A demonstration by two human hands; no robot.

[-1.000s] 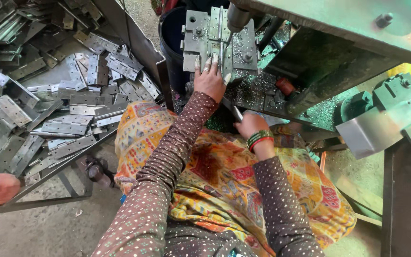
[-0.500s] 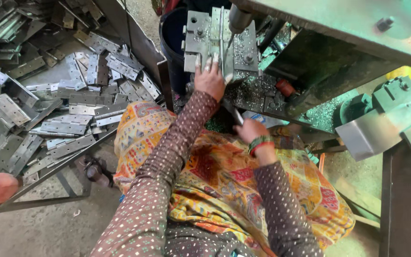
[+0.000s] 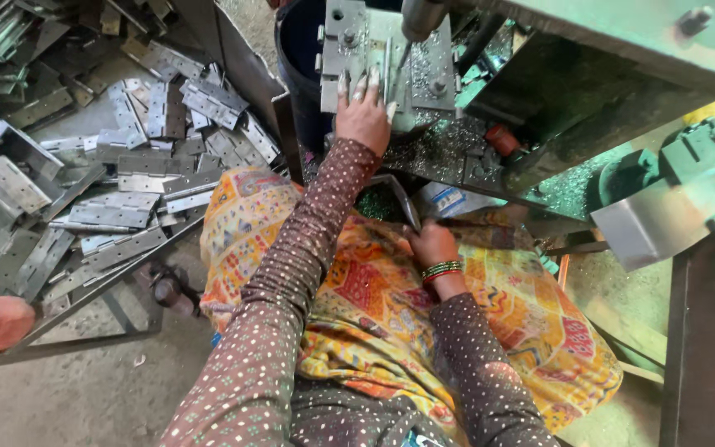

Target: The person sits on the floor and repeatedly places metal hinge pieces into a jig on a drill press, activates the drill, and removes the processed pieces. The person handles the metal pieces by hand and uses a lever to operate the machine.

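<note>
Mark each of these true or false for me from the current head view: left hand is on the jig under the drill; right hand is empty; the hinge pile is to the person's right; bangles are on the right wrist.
1. The left hand rests on the metal jig under the drill spindle. True.
2. The right hand is empty. False: it grips a flat metal piece above the patterned cloth.
3. The hinge pile lies to the person's right. False: it lies to the left.
4. Bangles sit on the right wrist. True.
</note>
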